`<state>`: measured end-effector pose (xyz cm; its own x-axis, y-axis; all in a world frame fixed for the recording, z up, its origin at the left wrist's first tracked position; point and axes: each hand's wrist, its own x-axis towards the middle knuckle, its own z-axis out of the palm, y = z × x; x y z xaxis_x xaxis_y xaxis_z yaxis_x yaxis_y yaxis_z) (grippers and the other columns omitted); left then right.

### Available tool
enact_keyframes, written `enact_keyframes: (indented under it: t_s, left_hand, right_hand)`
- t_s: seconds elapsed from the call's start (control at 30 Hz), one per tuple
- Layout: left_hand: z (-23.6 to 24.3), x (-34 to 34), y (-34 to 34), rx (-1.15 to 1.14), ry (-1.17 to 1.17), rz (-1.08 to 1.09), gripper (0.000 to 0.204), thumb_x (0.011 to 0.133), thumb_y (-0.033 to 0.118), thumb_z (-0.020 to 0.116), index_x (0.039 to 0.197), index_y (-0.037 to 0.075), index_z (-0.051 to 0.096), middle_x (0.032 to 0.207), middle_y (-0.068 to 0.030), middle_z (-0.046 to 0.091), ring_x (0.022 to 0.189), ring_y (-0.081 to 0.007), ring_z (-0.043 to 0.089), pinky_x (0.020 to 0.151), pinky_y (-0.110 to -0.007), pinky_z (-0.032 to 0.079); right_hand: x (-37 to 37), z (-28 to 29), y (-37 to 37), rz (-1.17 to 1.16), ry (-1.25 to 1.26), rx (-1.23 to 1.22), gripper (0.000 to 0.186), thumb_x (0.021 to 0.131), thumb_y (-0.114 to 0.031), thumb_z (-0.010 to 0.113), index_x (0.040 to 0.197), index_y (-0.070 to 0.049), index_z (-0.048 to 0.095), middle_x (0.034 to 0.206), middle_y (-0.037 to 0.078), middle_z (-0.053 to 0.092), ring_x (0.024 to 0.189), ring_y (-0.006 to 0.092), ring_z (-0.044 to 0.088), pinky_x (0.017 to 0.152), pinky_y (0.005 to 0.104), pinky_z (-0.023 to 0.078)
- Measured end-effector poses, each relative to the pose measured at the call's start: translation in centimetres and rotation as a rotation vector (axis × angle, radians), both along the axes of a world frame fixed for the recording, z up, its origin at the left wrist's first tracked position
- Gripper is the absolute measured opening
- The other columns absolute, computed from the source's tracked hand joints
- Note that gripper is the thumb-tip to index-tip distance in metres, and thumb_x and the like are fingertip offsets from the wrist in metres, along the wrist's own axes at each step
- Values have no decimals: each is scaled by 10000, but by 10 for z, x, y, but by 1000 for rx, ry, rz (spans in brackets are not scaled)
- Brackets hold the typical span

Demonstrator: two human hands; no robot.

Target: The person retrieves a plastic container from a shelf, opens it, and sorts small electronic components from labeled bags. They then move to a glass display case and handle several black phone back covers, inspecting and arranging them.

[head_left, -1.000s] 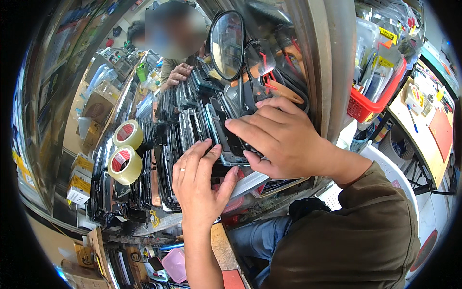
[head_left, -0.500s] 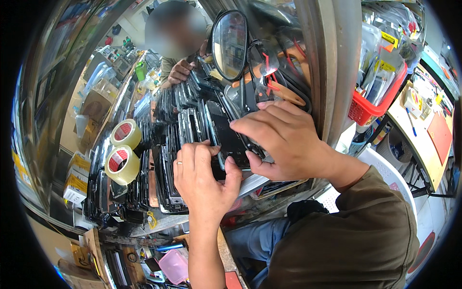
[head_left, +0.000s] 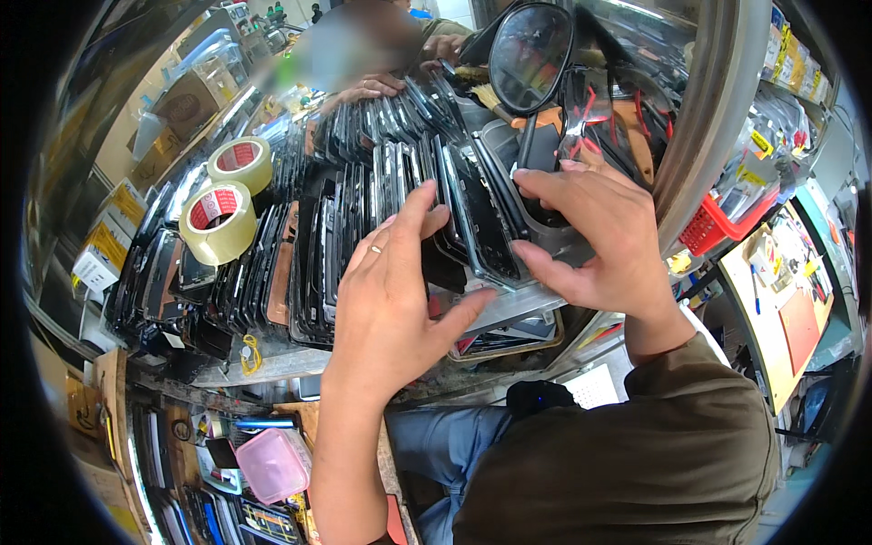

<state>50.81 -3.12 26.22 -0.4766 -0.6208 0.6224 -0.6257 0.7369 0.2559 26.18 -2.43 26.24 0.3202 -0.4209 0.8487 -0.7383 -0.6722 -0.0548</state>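
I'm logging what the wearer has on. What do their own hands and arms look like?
Both hands are bare, no gloves. The left hand wears a thin pale ring on one finger, its forearm uncovered. The right hand shows no ring; an olive-brown sleeve starts past its wrist.

Tape rolls [head_left: 218, 221], pink box [head_left: 272, 464], mirror [head_left: 530, 56]

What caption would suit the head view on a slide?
Left hand and right hand sort upright rows of phone screen panels beside two tape rolls.
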Motion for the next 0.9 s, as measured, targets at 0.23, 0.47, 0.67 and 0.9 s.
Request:
enact_keyframes:
  t_s: [0.23, 0.47, 0.67, 0.9]
  left_hand:
    - [-7, 2, -7, -42, 39, 14, 911, 759, 75, 880, 1538, 7, 412, 1197, -182, 748, 1143, -368, 703, 1049, -456, 515]
    - [-8, 3, -7, -19, 71, 17, 817, 784, 25, 824, 1507, 5, 444, 1176, -181, 750, 1109, -368, 709, 1026, -461, 520]
    - [-8, 2, -5, -54, 81, 21, 802, 780, 8, 795, 1505, 11, 451, 1192, -164, 740, 1106, -365, 708, 1031, -467, 518]
    - [-13, 6, -7, -124, 110, -33, 780, 800, 9, 772, 1514, 49, 460, 1180, -139, 744, 1078, -362, 695, 1003, -445, 515]
  right_hand:
    - [23, 4, -7, 90, 255, -11, 618, 827, -282, 808, 1395, -97, 648, 1224, 55, 717, 1138, 259, 673, 1034, 467, 462]
    - [18, 10, -8, 23, 393, 131, 732, 755, -131, 744, 1470, -122, 589, 1314, 11, 678, 1204, 251, 636, 981, 419, 457]
    - [14, 16, -15, 17, 430, 143, 692, 726, -124, 715, 1412, -110, 627, 1156, 40, 669, 1091, 265, 615, 956, 434, 451]
    - [16, 25, -16, 32, 416, 108, 505, 721, -122, 696, 1224, -89, 715, 1076, 75, 660, 974, 314, 608, 906, 439, 463]
